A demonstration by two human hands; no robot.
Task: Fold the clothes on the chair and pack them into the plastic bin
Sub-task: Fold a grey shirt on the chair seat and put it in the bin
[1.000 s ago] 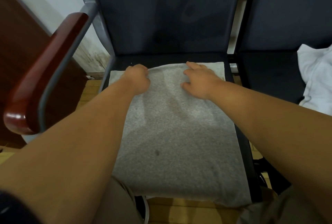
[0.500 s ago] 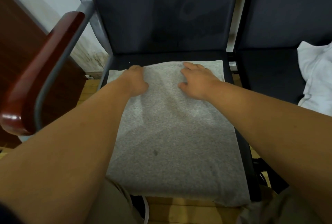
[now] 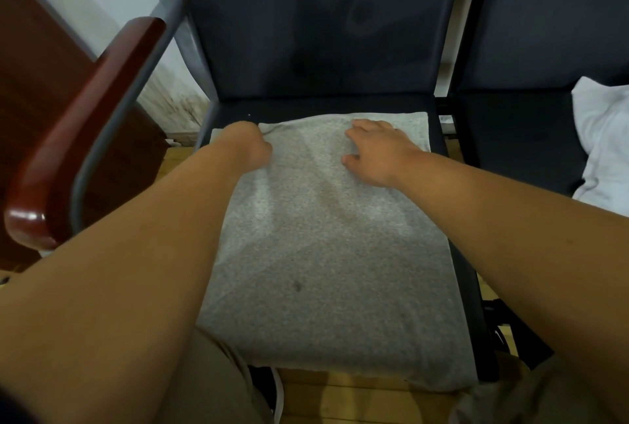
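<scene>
Both stay on grey garment (image 3: 323, 253): left hand (image 3: 252, 148) gripping, right hand (image 3: 377, 155) flat.

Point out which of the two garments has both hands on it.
The grey garment, flat on the near chair: left hand and right hand rest near its far edge. The white garment lies crumpled, untouched, on the neighbouring chair.

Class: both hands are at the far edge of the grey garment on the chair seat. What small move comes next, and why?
Probably pinch that far edge with both hands and draw it toward the near edge, halving it. The grey garment lies flat across the seat, the left hand sits at a pucker, and the right hand rests open on it.
</scene>
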